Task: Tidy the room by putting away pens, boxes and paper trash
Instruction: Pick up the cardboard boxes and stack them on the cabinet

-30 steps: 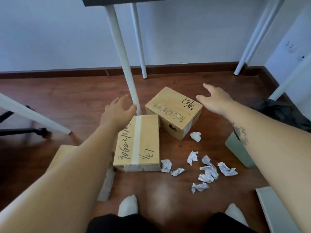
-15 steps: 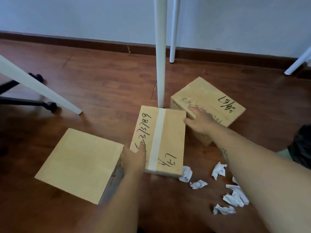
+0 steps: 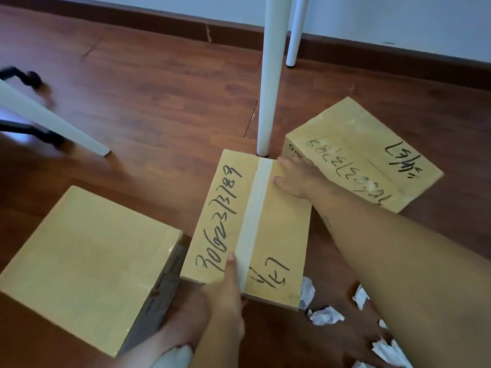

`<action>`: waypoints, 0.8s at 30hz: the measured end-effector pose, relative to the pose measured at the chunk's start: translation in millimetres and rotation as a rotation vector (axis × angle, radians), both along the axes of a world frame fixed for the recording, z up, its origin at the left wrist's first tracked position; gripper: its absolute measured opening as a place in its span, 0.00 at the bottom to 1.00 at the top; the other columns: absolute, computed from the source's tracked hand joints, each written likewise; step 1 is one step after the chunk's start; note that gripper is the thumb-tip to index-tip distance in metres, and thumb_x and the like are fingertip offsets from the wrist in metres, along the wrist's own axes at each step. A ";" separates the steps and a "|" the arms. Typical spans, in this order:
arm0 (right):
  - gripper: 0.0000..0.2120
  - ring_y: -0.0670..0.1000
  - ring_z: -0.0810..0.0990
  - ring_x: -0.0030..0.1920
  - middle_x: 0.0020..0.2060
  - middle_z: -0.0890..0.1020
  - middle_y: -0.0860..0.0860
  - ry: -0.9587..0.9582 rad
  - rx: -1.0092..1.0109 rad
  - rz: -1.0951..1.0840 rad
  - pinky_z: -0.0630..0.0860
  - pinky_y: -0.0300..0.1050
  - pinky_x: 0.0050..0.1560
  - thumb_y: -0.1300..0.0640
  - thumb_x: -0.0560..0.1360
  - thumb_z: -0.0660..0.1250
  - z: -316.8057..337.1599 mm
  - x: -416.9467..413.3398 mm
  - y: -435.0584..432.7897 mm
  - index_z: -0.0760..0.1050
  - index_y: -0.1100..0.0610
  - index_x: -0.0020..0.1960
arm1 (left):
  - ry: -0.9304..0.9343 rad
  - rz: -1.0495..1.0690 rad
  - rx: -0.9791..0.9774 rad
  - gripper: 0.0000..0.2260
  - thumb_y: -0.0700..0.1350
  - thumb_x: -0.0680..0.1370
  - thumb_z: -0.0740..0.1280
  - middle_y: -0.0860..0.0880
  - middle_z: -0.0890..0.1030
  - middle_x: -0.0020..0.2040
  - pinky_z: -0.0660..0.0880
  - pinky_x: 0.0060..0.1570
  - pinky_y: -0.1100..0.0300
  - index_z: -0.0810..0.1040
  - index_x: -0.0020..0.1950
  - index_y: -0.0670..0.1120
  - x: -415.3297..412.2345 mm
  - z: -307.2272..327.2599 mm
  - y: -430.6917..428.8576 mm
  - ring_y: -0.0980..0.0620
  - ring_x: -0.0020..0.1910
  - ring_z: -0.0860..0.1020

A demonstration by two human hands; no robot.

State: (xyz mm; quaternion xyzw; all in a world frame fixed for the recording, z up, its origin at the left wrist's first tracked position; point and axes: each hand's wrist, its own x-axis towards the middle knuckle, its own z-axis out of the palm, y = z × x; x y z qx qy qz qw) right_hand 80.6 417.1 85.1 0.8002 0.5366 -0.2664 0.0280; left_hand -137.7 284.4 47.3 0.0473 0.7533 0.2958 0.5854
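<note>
Three cardboard boxes lie on the wooden floor. The middle box (image 3: 273, 227) has a white tape strip and black handwriting. My left hand (image 3: 225, 296) grips its near edge, thumb on top. My right hand (image 3: 297, 179) presses on its far right corner. A plain box (image 3: 87, 261) sits to the left, close beside it. A third box with handwriting (image 3: 366, 152) lies to the right, behind my right hand. Several crumpled paper scraps (image 3: 324, 316) are scattered at the lower right, partly hidden by my right forearm.
A white table leg (image 3: 269, 75) stands on the floor just beyond the middle box, a second leg (image 3: 295, 30) behind it. Another slanted white leg (image 3: 53, 123) and a black chair base (image 3: 32, 78) are at the left. The baseboard and wall run along the top.
Both hands moved from reaching in the air down onto the middle box. My left hand slid to the box's near edge, and my right moved onto its far corner. The view came closer.
</note>
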 end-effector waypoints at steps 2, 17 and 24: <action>0.34 0.57 0.57 0.76 0.77 0.59 0.51 -0.031 0.007 0.009 0.57 0.55 0.73 0.39 0.76 0.59 -11.0 0.9 2.5 0.55 0.49 0.78 | 0.036 0.009 0.040 0.29 0.54 0.68 0.78 0.45 0.80 0.58 0.78 0.57 0.44 0.73 0.63 0.43 4.5 -3.3 -0.4 0.43 0.54 0.80; 0.23 0.53 0.78 0.52 0.54 0.79 0.49 0.376 0.020 -0.471 0.75 0.49 0.52 0.40 0.71 0.69 -4.8 20.9 -69.8 0.71 0.51 0.60 | 0.050 -0.102 0.198 0.21 0.46 0.76 0.72 0.50 0.81 0.54 0.77 0.39 0.57 0.71 0.67 0.53 -21.0 13.4 -3.2 0.49 0.49 0.81; 0.28 0.55 0.78 0.58 0.61 0.78 0.49 0.316 0.156 -0.482 0.74 0.50 0.57 0.39 0.71 0.69 116.2 26.3 -104.1 0.70 0.49 0.66 | 0.116 -0.239 0.328 0.21 0.50 0.74 0.74 0.49 0.80 0.53 0.79 0.48 0.50 0.70 0.63 0.49 -24.8 111.4 6.8 0.48 0.50 0.80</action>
